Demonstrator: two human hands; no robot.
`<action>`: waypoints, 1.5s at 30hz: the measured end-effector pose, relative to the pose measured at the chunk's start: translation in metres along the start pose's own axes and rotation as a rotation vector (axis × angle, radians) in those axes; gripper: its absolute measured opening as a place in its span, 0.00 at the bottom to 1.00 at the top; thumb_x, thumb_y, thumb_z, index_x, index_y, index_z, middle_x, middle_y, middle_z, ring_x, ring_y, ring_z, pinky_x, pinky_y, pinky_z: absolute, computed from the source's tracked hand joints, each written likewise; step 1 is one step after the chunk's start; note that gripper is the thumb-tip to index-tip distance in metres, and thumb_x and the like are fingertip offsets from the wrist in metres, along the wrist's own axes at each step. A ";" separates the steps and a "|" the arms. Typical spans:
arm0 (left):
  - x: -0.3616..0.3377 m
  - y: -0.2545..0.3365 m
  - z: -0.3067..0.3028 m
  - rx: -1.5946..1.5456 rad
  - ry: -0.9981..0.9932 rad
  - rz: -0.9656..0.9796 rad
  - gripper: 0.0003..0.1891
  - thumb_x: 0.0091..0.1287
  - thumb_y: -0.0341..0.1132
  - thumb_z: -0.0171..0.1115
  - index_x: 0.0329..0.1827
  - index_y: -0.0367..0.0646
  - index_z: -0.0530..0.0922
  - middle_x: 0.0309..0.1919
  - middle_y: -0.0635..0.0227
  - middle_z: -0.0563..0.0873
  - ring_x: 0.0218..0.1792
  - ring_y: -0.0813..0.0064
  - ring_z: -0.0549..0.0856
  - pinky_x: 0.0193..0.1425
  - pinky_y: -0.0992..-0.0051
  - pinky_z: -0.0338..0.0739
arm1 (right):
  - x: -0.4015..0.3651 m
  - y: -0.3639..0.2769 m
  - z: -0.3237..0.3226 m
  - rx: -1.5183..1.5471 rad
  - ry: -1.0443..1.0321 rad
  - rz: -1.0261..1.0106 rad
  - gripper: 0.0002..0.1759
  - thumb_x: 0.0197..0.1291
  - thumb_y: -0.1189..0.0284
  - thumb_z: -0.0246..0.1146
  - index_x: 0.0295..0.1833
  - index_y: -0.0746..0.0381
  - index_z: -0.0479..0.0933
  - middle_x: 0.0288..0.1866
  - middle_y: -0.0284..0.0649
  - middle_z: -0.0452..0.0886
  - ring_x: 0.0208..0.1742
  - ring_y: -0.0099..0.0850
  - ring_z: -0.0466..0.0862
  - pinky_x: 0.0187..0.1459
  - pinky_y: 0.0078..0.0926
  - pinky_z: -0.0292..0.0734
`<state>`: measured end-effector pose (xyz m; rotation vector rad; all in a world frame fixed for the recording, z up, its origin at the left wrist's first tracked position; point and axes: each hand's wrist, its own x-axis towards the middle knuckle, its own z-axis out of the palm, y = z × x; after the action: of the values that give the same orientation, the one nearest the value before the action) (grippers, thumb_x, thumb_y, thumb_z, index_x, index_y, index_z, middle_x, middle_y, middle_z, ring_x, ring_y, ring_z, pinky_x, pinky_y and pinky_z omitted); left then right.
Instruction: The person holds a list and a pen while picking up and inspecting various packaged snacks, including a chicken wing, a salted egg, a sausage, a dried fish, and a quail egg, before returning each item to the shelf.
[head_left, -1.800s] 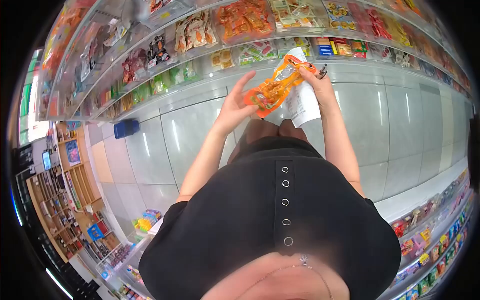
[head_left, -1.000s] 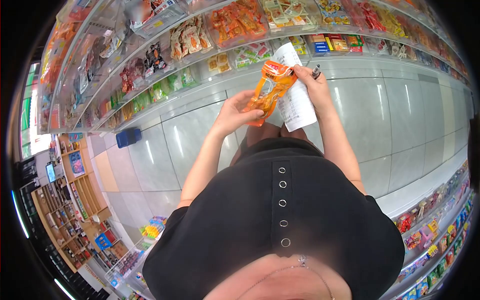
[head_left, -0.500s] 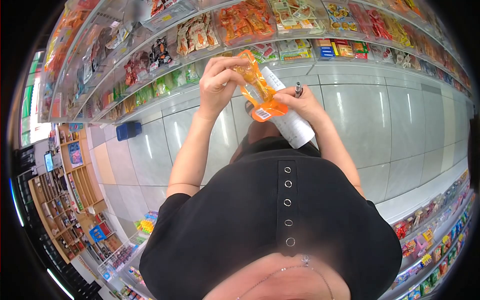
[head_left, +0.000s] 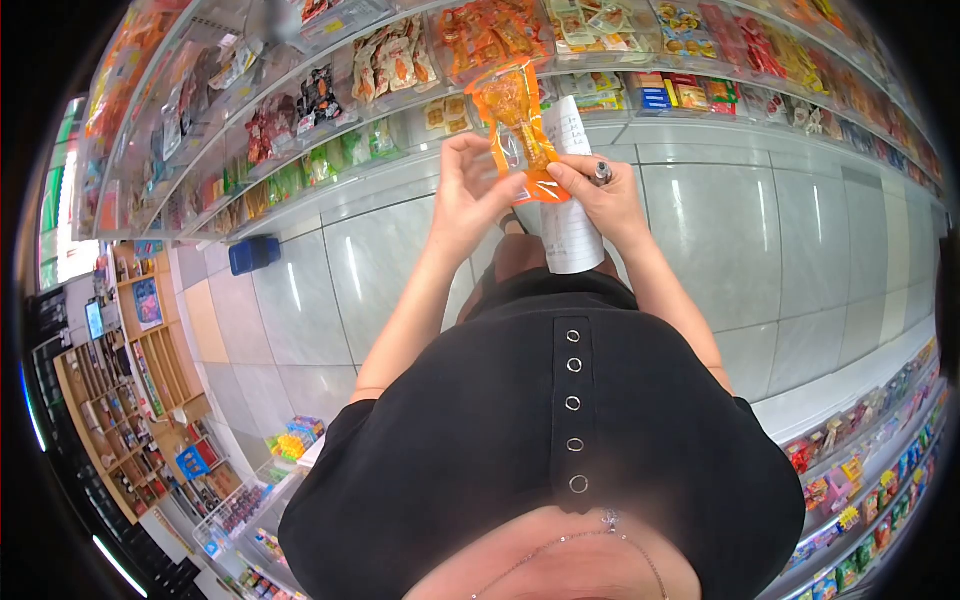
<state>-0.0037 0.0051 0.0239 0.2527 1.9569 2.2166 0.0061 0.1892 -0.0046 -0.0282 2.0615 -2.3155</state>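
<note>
An orange-edged snack packet [head_left: 518, 110] with a clear window shows a brown, drumstick-shaped piece of food inside. My right hand [head_left: 607, 205] pinches its lower right corner between thumb and fingers. That same hand also keeps a curled sheaf of white paper [head_left: 572, 240] with writing on it, behind the packet, and a pen [head_left: 602, 173] that sticks up between the fingers. My left hand [head_left: 468, 195] is at the packet's lower left side, fingers spread and curved, the thumb tip overlapping the packet's lower edge.
Ahead, curved shelves hold clear bins of packaged snacks, including a bin of similar orange packets [head_left: 490, 38]. A blue container [head_left: 255, 255] stands on the tiled floor [head_left: 710, 250] to the left. More stocked shelves [head_left: 880, 480] lie behind on the right, and a wooden rack [head_left: 110, 430] at far left.
The packet has moved up and stands more upright, its front turned to me. My left hand has let go of its upper edge and dropped lower. The paper has swung more upright.
</note>
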 end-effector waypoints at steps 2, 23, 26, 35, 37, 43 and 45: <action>-0.002 -0.003 0.004 -0.041 -0.038 -0.024 0.25 0.59 0.19 0.61 0.54 0.44 0.57 0.50 0.61 0.72 0.50 0.73 0.77 0.50 0.75 0.78 | 0.000 0.003 0.001 -0.107 0.009 -0.051 0.11 0.57 0.70 0.66 0.41 0.68 0.83 0.32 0.37 0.82 0.34 0.22 0.80 0.37 0.19 0.74; -0.006 0.023 -0.004 1.088 0.009 0.429 0.31 0.47 0.40 0.74 0.56 0.51 0.73 0.55 0.59 0.72 0.65 0.62 0.65 0.70 0.56 0.52 | 0.005 -0.010 -0.005 -0.299 -0.282 -0.060 0.08 0.57 0.71 0.65 0.34 0.66 0.81 0.29 0.31 0.79 0.30 0.17 0.75 0.33 0.16 0.70; 0.001 0.012 -0.010 1.053 -0.202 0.441 0.28 0.43 0.43 0.76 0.49 0.50 0.76 0.55 0.63 0.72 0.64 0.61 0.66 0.70 0.48 0.44 | 0.011 -0.010 -0.008 -0.345 -0.410 -0.012 0.07 0.56 0.72 0.65 0.33 0.66 0.81 0.30 0.32 0.79 0.31 0.17 0.76 0.33 0.17 0.71; 0.000 -0.012 -0.003 0.848 -0.213 0.058 0.19 0.54 0.43 0.71 0.40 0.42 0.75 0.23 0.68 0.81 0.27 0.72 0.81 0.35 0.73 0.74 | 0.007 -0.003 -0.004 -0.168 -0.330 0.217 0.08 0.53 0.71 0.67 0.33 0.66 0.82 0.24 0.31 0.80 0.28 0.16 0.75 0.32 0.17 0.71; -0.005 -0.030 0.001 0.485 0.076 -0.013 0.16 0.58 0.42 0.68 0.40 0.41 0.75 0.25 0.66 0.83 0.28 0.77 0.82 0.34 0.75 0.74 | 0.007 -0.013 -0.011 -0.340 -0.334 0.248 0.08 0.53 0.70 0.68 0.33 0.65 0.82 0.25 0.31 0.80 0.28 0.16 0.75 0.31 0.17 0.70; -0.006 -0.036 -0.002 0.259 0.158 -0.045 0.12 0.69 0.40 0.57 0.41 0.38 0.74 0.30 0.70 0.81 0.31 0.84 0.77 0.34 0.81 0.72 | 0.006 -0.007 0.000 -0.043 -0.254 0.274 0.10 0.53 0.70 0.68 0.38 0.66 0.84 0.27 0.30 0.81 0.30 0.15 0.76 0.34 0.16 0.70; -0.007 -0.035 -0.006 0.128 0.125 -0.046 0.12 0.70 0.40 0.54 0.42 0.38 0.75 0.31 0.71 0.81 0.32 0.85 0.77 0.35 0.82 0.72 | 0.009 0.006 0.000 -0.016 -0.206 0.230 0.10 0.55 0.70 0.67 0.38 0.66 0.84 0.28 0.30 0.82 0.30 0.16 0.77 0.34 0.16 0.70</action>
<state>0.0019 0.0021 -0.0116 0.0859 2.1506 2.1290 -0.0029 0.1880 -0.0111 -0.0273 1.8765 -2.0672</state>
